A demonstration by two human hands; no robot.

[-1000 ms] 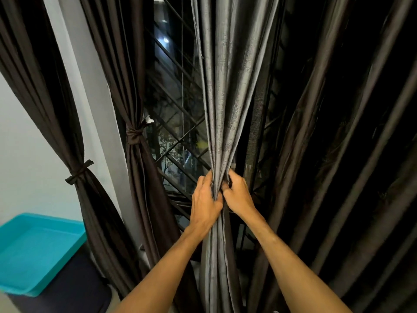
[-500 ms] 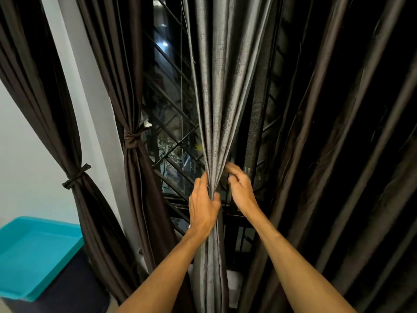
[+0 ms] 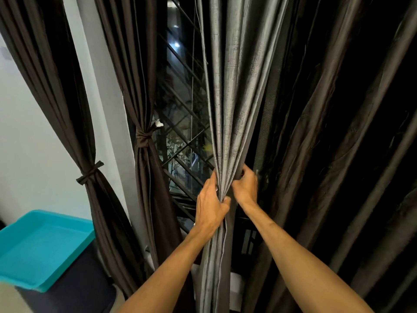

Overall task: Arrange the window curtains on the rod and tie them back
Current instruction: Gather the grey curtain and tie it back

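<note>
A grey curtain (image 3: 234, 91) hangs in front of me, gathered into a narrow bundle at waist height. My left hand (image 3: 211, 205) is wrapped around that bundle from the left. My right hand (image 3: 244, 185) curls around its right side, fingers reaching behind the folds. Left of it hang two dark brown curtains, one (image 3: 144, 86) bound by a fabric tie (image 3: 142, 138), the other (image 3: 56, 86) by a knotted band (image 3: 89, 173). No tie shows on the grey curtain.
A window with a diagonal metal grille (image 3: 180, 136) shows between the curtains. Loose dark curtain folds (image 3: 338, 143) fill the right side. A turquoise tray (image 3: 40, 245) rests on a dark bin at lower left, beside a white wall (image 3: 27, 143).
My right hand let go of the grey bundle, opened, then came back around its right side. My left hand kept its grip throughout.
</note>
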